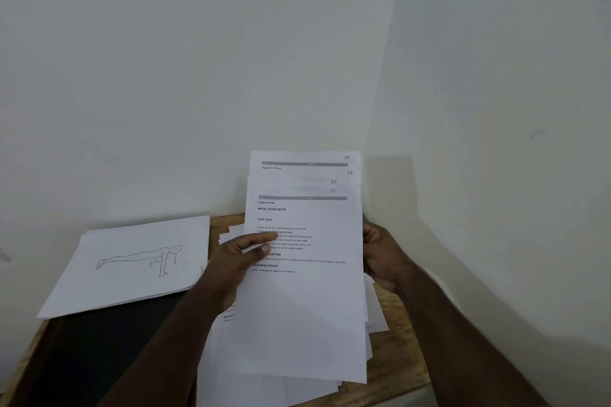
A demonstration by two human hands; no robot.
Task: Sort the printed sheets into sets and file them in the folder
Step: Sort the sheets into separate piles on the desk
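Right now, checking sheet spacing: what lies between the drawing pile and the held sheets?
Head view: the left hand, bare wood table, a few loose sheets.

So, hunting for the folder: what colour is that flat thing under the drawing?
Black, clearest in the head view.

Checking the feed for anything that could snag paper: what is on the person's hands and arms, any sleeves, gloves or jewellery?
Both forearms are bare as far as the frame shows, with no sleeve in view. The left hand and right hand carry no gloves, and no watch, ring or band is visible.
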